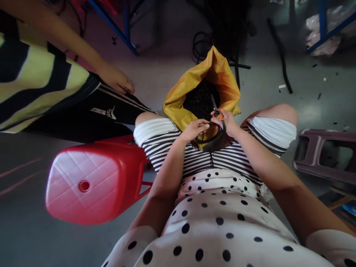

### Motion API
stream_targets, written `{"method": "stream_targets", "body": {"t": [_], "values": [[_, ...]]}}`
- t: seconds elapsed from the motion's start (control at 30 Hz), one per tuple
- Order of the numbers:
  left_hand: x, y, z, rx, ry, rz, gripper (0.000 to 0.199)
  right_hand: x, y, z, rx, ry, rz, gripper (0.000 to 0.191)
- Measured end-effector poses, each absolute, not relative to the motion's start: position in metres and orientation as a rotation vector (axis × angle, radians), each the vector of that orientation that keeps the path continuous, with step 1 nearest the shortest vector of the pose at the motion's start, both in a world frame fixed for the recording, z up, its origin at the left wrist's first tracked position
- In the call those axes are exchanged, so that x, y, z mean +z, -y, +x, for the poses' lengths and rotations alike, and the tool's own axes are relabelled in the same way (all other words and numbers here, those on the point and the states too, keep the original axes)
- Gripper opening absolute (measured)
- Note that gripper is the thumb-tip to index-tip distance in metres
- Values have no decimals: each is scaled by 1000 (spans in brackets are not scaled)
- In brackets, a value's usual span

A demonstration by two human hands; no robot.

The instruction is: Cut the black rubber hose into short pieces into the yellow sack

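**Both hands on scissors and black loop, over the yellow bag**

Head view:
- Right hand (pixel 226 120) just right of frame centre, fingers closed around the scissors (pixel 216 109). Orange handle sits in the grip, blades point to 12 o'clock, into the bag mouth.
- Left hand (pixel 196 129) at 9 o'clock of the right hand, nearly touching it. Fingers pinched narrow on a black loop (pixel 207 140), cable or rubber band, cannot tell which. Loop hangs below both hands, at 6 o'clock.
- Yellow bag (pixel 191 79) stands open on the floor between the knees, at 12 o'clock of the hands. Filled with dark small stuff (pixel 200 99), too fine to identify.
- Hands partly cover the bag's near rim and the loop's top; scissor pivot hidden by the right fingers.
- Lap: striped shorts (pixel 178 148), polka-dot top (pixel 222 215) below.
- Red plastic stool (pixel 94 181) tipped on its side at 8 o'clock, close against the left thigh.
- Another person at 10 o'clock: striped yellow-black shirt, dark trousers, their hand (pixel 116 78) resting on their own leg, well apart from the work.
- Purple-grey stool (pixel 314 148) at 3 o'clock, on the floor.
- Floor (pixel 278 96) at 1 o'clock: black hose lengths (pixel 280 55), small black offcuts scattered. Blue rack legs (pixel 122 33) at 11 o'clock.
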State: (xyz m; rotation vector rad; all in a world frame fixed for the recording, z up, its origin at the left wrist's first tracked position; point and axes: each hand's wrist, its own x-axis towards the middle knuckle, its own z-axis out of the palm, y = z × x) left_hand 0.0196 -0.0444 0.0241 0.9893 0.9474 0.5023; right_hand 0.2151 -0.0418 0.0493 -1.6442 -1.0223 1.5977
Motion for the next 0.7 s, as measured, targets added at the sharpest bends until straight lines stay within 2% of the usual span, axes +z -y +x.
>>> {"method": "stream_targets", "body": {"t": [0.13,0.23,0.33,0.43,0.6,0.7], "values": [[28,47,27,531,-880,918,52,60,44,222,1300,1036,-1675,47],[33,39,21,713,-963,705,50,90,60,226,1030,1273,-1673,57],[41,29,8,854,-1083,539,45,119,75,225,930,1300,-1673,66],[45,24,1,880,-1098,520,45,121,74,223,1083,1204,-1674,70],[41,27,1,893,-1024,623,46,85,62,218,1649,1008,-1674,81],[39,27,1,876,-1023,675,43,71,64,216,1808,1030,-1692,82]]}}
